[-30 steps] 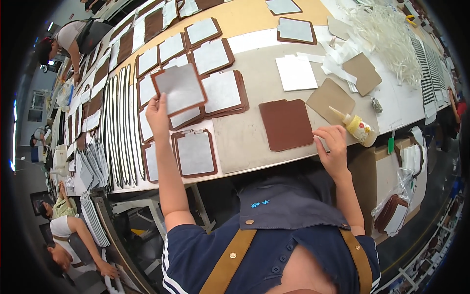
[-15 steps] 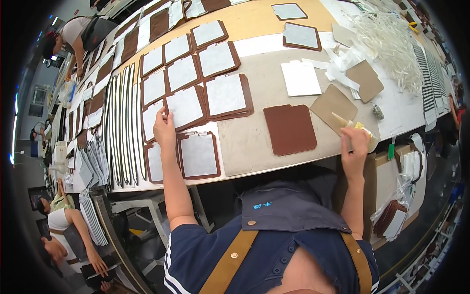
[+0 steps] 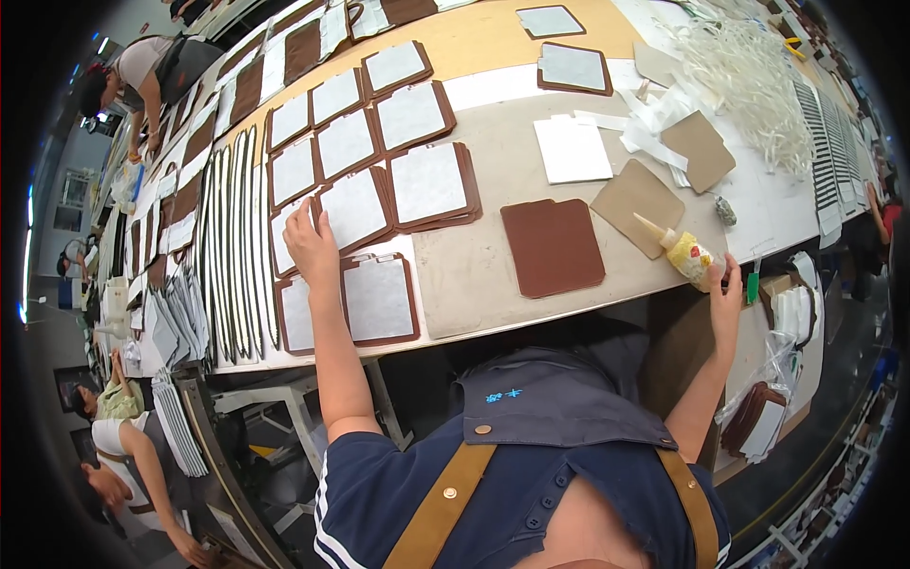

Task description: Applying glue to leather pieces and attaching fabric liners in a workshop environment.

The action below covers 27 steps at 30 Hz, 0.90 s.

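Note:
My left hand [image 3: 311,242] is over the stacks of brown panels with pale grey facing, fingers bent and apart. Its fingertips are at the edge of one stack [image 3: 351,211]. A squeeze bottle [image 3: 689,258] with a pointed nozzle and yellowish body lies near the table's front right, nozzle aimed to the far left. My right hand [image 3: 725,289] is at the bottle's base end, thumb and fingers apart; whether they touch it is hard to tell. Between my hands a plain brown panel [image 3: 553,248] lies flat on a grey-beige board [image 3: 464,284].
Tan pieces [image 3: 638,209], a white block of sheets [image 3: 573,150] and a heap of pale strips [image 3: 749,90] are on the right. Long dark-edged strips [image 3: 237,247] line the left. A co-worker [image 3: 156,71] bends over the table's far left; a box [image 3: 773,360] stands below right.
My right hand has moved right, off the bottle's side to its base end, uncovering its body. My left hand's fingers have spread more over the stack. The view has shifted slightly.

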Available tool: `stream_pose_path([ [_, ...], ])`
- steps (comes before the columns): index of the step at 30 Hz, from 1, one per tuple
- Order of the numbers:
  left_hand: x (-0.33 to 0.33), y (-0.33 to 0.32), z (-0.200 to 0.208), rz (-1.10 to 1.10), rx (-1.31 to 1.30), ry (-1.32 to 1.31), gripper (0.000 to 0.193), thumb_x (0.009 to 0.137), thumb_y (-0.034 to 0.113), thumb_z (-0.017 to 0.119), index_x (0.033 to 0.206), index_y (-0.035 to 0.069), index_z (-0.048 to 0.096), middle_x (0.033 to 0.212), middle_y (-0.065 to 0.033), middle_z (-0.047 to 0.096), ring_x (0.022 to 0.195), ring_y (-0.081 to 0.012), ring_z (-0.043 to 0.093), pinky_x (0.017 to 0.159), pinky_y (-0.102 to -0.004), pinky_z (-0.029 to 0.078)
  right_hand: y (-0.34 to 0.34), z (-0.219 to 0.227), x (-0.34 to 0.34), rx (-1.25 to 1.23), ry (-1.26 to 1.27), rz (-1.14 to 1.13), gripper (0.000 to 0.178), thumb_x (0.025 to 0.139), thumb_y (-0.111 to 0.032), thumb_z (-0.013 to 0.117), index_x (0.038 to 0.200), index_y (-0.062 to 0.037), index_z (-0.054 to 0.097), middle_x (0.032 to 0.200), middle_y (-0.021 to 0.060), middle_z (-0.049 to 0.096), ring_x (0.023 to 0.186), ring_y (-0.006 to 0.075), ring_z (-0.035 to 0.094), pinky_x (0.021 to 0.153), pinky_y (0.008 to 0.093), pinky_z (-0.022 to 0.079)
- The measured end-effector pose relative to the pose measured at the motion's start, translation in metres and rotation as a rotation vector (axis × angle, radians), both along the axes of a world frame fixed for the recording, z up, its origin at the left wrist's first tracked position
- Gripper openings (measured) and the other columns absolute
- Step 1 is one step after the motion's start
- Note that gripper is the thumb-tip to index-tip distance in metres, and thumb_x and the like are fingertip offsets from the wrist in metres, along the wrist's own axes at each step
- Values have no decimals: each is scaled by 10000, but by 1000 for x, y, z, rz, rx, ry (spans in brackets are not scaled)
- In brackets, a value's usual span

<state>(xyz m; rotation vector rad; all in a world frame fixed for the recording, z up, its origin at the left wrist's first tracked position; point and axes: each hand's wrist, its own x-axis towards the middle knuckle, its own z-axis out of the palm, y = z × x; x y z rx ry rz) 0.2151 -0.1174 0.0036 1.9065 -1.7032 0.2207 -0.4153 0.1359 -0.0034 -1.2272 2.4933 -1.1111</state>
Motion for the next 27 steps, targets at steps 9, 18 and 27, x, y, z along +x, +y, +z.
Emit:
stream_pose_path([
  [9,-78,13,8,-405,42,60,256,984,137,675,1232,104,731,1230,-101,685,1167,-317,603,1024,-457,446,-8,7,18,-348,-638,32,396,1020,-292,716,1300,-25,632,1161,48,677,1066,122,629,917,293,518],
  [18,-193,73,12,-834,194,163,432,917,162,749,1322,44,657,1324,-131,636,1258,-341,554,1066,-488,417,-60,30,45,-739,-1328,169,516,1013,-431,702,1354,-56,605,1351,111,667,1241,219,651,1024,430,550],
  [27,-212,89,-8,-797,216,88,586,904,202,776,1429,27,583,1518,-182,486,1406,-384,432,1152,-524,357,-123,49,103,-556,-1015,420,607,940,-310,824,1423,-71,544,1310,42,625,1181,125,622,1005,308,525],
])
